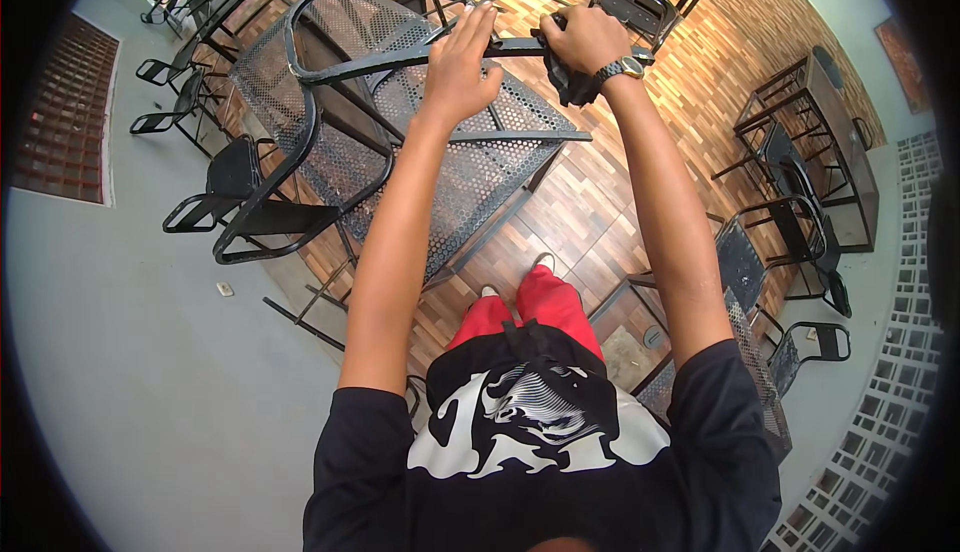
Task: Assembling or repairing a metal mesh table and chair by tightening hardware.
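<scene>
An upturned chair with a dark metal tube frame [385, 64] rests on a table with a perforated metal top [455, 214]. My left hand [462, 70] lies over the frame's near bar, its fingers stretched forward and its thumb apart. Further right on that same bar is my right hand [588, 40], closed around a crumpled black cloth [566, 80] pressed against the metal. The cloth is partly hidden under the fingers. Below my hands, another leg bar of the chair [525, 136] crosses above the tabletop.
Several black metal chairs [235, 167] stand along the left side. More chairs [800, 227] and a dark table [840, 157] line the right wall. Wood-patterned tiles [590, 187] cover the floor. A second perforated table [755, 352] is partly behind my right arm.
</scene>
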A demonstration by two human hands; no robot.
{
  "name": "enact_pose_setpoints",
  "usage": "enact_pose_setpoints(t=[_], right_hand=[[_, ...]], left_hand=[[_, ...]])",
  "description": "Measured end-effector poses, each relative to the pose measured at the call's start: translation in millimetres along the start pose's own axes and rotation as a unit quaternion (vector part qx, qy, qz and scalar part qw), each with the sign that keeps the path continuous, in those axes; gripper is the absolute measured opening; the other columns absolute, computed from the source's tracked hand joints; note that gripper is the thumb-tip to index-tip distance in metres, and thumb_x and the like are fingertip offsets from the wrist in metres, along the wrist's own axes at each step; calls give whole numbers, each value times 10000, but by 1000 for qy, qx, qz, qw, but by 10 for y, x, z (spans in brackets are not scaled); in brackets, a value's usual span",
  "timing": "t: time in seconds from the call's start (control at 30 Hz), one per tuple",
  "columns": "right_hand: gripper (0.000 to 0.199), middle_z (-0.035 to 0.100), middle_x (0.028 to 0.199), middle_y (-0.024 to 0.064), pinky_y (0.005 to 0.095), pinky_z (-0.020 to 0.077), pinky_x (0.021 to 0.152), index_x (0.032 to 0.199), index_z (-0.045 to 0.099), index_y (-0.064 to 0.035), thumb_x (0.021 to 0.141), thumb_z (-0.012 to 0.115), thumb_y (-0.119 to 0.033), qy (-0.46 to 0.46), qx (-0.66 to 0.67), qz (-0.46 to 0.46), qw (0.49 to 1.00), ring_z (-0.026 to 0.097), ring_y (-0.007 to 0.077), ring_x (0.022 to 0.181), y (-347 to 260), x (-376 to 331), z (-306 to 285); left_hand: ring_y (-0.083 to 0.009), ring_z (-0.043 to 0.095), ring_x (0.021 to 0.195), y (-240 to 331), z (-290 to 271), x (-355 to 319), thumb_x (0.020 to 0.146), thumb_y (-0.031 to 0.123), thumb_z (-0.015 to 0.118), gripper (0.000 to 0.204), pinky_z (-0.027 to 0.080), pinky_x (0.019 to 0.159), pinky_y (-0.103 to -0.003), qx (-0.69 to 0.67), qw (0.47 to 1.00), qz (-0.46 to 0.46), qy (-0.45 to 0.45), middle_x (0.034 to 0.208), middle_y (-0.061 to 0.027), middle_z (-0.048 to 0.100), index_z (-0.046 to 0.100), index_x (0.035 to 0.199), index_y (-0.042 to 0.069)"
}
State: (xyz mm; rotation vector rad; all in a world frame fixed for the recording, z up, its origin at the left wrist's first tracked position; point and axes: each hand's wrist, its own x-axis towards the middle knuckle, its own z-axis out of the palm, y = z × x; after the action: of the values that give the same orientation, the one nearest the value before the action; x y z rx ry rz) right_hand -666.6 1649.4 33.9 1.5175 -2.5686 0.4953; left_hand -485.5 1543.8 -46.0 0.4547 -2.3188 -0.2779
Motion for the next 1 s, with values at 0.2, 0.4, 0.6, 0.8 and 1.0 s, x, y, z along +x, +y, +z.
enact_pose_setpoints(t=[0.2,0.4,0.6,0.8,1.0], right_hand=[[522,718,1033,276,479,543,914,994,769,-21,927,479,-450,-95,20,-25,995,698,419,1006,-266,265,96],[414,737,882,148,499,572,694,913,766,-124,952,537,-466,97,37,-77,992,719,379,778,-407,-24,323],[290,660,884,29,413,544,542,869,657,-151,927,655,-435,266,20,-216,939,687,296,657,-66,-161,478],[312,693,873,40,447,558,595,910,711,-178,914,608,-472,233,29,-127,964,708,318,734,305,-163,322],[444,741,862,141,497,558,678,891,752,-141,895,561,-541,176,48,7,983,715,375,817,291,-99,219]], left_hand=[[-277,337,1509,17,-29,26,795,151,617,790,314,1142,-474,-9,1000,7,2,1607,-91,397,393,1550,92],[-286,392,1477,36,-52,23,797,124,607,742,348,1121,-450,-13,999,17,24,1575,-97,444,438,1519,88],[-284,375,1487,-50,-63,33,827,129,595,744,348,1132,-448,-5,1000,27,16,1587,-90,430,406,1547,97],[-286,364,1493,-26,8,24,841,115,592,754,350,1128,-465,23,999,28,18,1594,-90,422,381,1565,106],[-257,335,1512,-65,6,16,843,157,599,756,316,1137,-472,22,999,19,14,1613,-84,396,379,1564,88]])
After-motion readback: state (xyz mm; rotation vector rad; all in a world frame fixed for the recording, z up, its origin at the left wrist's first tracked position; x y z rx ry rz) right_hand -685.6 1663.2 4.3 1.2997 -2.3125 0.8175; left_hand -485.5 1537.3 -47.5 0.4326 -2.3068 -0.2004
